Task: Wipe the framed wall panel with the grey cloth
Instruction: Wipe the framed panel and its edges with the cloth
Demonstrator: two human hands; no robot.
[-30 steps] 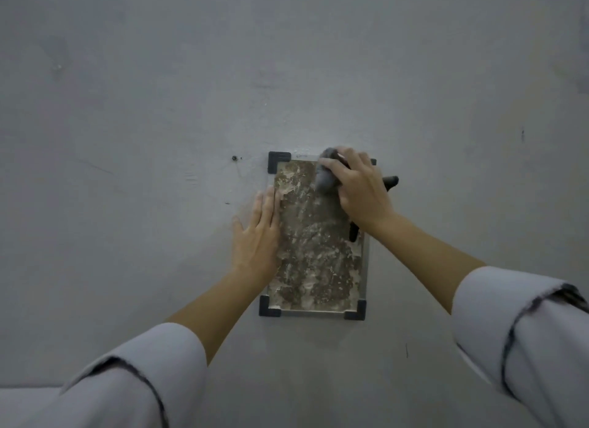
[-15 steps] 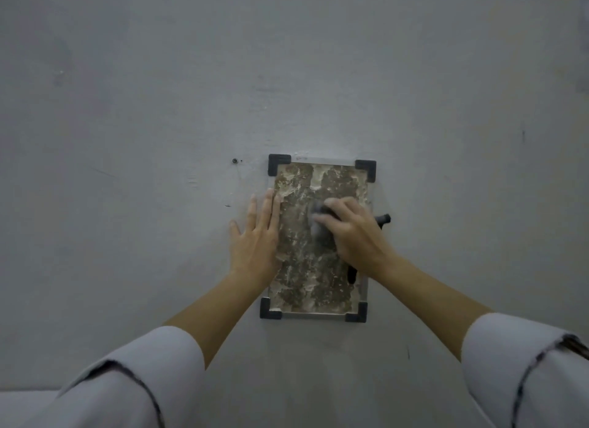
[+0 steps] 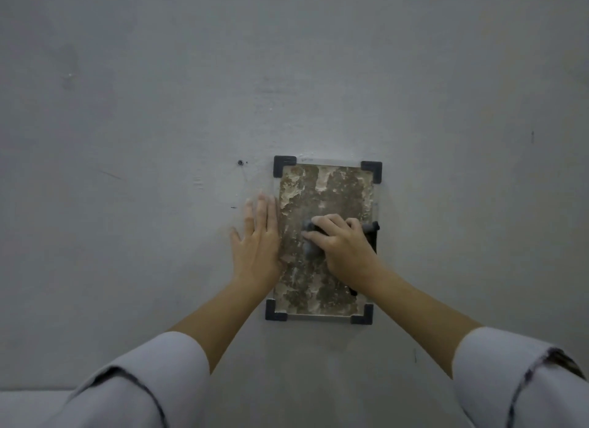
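Framed wall panel (image 3: 325, 211) hangs upright on the grey wall (image 3: 159, 108), long axis vertical. Right hand (image 3: 342, 249) clutches the grey cloth (image 3: 310, 247) mid-panel, mostly hiding it; left hand (image 3: 256, 242) lies flat, fingers spread, at the left edge.

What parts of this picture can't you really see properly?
- Most of the grey cloth, head view: covered by the right hand.
- The framed wall panel where it lies under that hand, and its left edge behind the left hand.
- The dark thing at the panel's right side: mostly hidden, too dim to name.
- The tiny dark spot on the wall: too small to identify.
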